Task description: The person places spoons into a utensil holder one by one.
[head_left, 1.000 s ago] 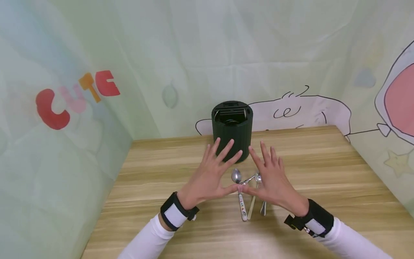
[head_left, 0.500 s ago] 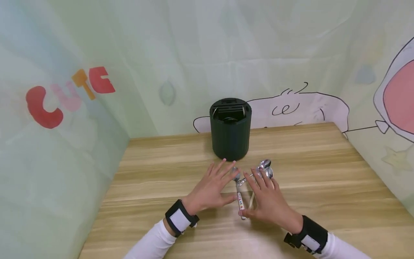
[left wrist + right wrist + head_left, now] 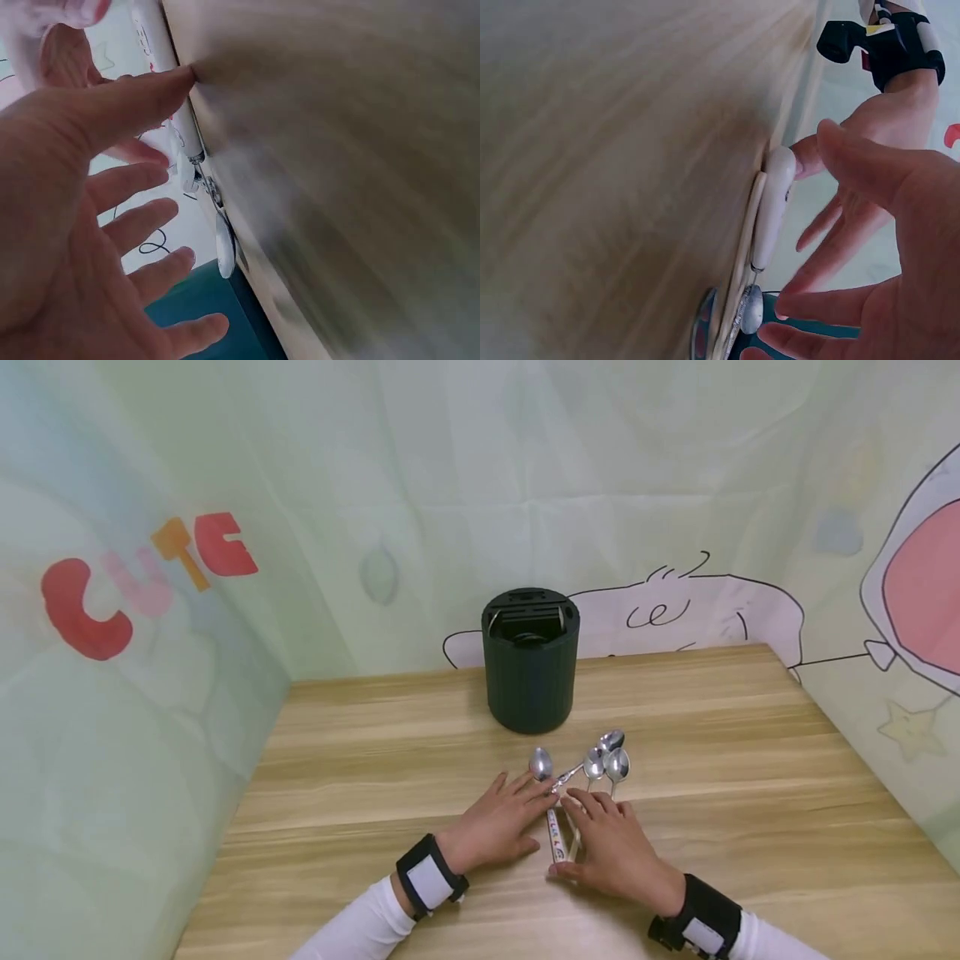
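On the wooden table lies a spoon with a white printed handle [image 3: 556, 837]. Beside it several metal spoons overlap, among them an ornate-handled spoon [image 3: 572, 773] and a spoon with its bowl turned up [image 3: 617, 765]. My left hand [image 3: 495, 828] hovers low at the left, its spread fingertips over the printed spoon's neck. From the right, my right hand [image 3: 621, 853] covers the other handles, with its thumb near the printed handle's lower end. In both wrist views the fingers are loosely bent and grip nothing. Whether any fingertip touches a spoon is unclear.
A dark green cylindrical holder [image 3: 531, 687] with an opening in its top stands behind the spoons. Behind the table [image 3: 360, 743] hangs a printed curtain [image 3: 450, 510], which also runs along both sides.
Both hands have come down and back toward the person, lower over the spoon handles, and the spoon bowls are now uncovered. The view has shifted slightly; the holder stands in place.
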